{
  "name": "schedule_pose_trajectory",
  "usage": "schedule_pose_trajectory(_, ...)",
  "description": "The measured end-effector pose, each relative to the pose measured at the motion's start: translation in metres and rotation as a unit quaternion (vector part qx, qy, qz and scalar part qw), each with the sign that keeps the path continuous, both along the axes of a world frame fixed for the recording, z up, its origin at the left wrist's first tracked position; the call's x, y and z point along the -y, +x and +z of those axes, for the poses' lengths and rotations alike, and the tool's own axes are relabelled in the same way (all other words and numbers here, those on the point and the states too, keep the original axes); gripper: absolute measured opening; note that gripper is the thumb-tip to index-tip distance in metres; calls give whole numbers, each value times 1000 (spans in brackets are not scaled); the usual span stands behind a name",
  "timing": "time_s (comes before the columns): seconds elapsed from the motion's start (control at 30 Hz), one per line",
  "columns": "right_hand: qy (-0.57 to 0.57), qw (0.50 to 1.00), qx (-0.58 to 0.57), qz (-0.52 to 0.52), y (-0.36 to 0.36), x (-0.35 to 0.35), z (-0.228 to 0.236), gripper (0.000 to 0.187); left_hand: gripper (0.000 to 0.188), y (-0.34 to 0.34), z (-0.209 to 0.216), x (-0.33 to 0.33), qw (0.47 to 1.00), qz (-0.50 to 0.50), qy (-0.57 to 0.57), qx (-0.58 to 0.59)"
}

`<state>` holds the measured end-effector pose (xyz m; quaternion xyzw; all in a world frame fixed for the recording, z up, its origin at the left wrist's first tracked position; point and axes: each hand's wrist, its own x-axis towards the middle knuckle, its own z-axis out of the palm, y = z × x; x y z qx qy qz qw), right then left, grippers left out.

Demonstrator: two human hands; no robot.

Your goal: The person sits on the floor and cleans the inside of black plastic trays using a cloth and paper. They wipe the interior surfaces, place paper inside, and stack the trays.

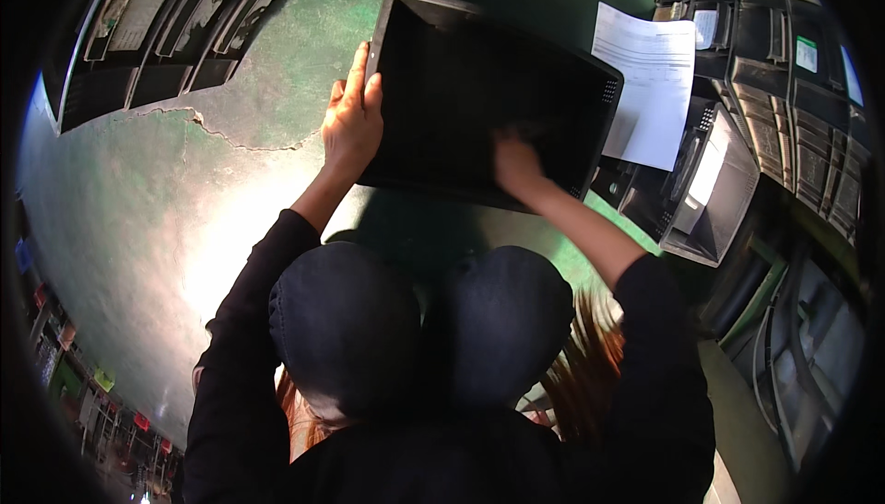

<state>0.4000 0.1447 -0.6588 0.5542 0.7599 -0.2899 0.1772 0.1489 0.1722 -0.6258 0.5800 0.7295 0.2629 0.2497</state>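
Note:
A large black plastic bin (378,39) sits tilted in front of my knees, its open side toward me and its interior in deep shadow. My left hand (354,126) holds the bin's left rim, with the fingers lying along that edge. My right hand (518,163) reaches inside over the near right part of the bin. Motion and darkness smear its fingers, so I cannot make out whether they hold anything. A white printed sheet of paper (650,89) lies against the bin's right side.
A smaller black bin (714,195) with a pale label stands at the right. Stacked black bins (802,71) with labels fill the far right, and more labelled bins (175,25) stand at the far left. A crack (198,120) runs across the green floor.

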Motion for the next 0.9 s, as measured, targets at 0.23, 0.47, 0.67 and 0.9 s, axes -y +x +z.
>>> schedule_pose_trajectory(0.23,48,983,-152,96,-114,-40,-2,36,46,3,3,-2,1000,4,6,10)
schedule_pose_trajectory(0.47,185,962,-166,-114,-104,-112,-21,33,46,-6,-12,-5,999,-12,34,30)
schedule_pose_trajectory(0.67,149,961,-229,49,-112,-42,-84,55,50,-3,-12,-9,999,-2,6,38)
schedule_pose_trajectory(0.9,32,922,-384,34,-114,-23,32,45,53,-11,-42,-1,878,53,21,475)
